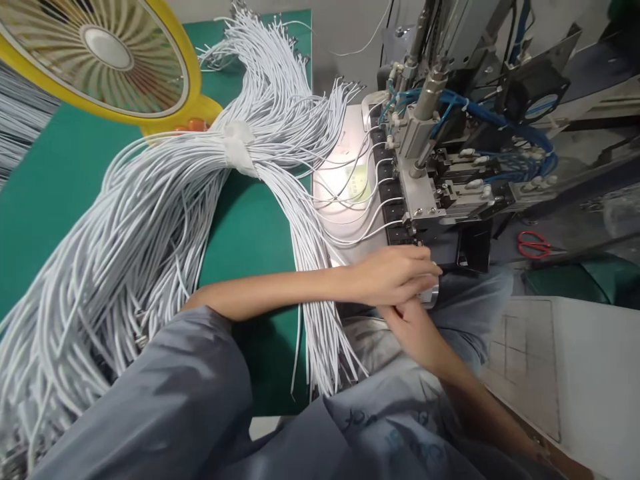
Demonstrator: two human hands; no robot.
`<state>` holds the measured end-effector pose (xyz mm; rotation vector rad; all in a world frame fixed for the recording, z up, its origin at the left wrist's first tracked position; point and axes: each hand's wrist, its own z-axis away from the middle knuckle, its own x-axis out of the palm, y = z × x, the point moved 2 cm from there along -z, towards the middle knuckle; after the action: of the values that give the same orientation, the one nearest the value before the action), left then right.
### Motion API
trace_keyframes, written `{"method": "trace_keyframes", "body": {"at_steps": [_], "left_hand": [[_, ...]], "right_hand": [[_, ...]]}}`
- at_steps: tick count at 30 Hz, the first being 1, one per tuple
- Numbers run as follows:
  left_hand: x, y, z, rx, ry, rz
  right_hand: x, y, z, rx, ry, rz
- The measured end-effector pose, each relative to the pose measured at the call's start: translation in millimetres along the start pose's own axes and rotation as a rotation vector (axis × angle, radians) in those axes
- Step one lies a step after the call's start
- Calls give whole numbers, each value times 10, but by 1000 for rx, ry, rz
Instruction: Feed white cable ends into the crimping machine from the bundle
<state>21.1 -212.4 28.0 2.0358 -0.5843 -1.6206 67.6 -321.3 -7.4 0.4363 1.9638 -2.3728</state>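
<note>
My left hand (395, 275) reaches across from the left, fingers curled down at the front edge of the machine (440, 193), by its black slotted block (395, 200). Whatever it pinches is hidden. My right hand (413, 323) lies just under the left one, its fingers covered by it. Several white cables (350, 200) run from the block's slots back over the lit white plate (345, 167). A large bundle of white cables (150, 233), tied with a white band (239, 148), fans over the green table (60, 180).
A yellow fan (107, 57) stands at the top left. Red-handled scissors (533, 245) lie right of the machine. Blue hoses (480, 113) loop over the machine's top. A white board (575, 360) sits at the lower right. Grey clothing (200, 413) fills the foreground.
</note>
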Motion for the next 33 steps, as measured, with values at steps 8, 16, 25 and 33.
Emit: {"method": "trace_keyframes", "body": {"at_steps": [8, 16, 25, 33], "left_hand": [[-40, -203, -28, -67, 124, 165], [-97, -231, -31, -26, 284, 194], [-120, -204, -50, -44, 284, 307], [-97, -213, -49, -41, 285, 223]], "right_hand": [[-757, -6, -223, -26, 395, -175], [-595, 10, -389, -155, 474, -451], [-770, -82, -382, -218, 381, -182], [-825, -82, -422, -187, 360, -55]]}}
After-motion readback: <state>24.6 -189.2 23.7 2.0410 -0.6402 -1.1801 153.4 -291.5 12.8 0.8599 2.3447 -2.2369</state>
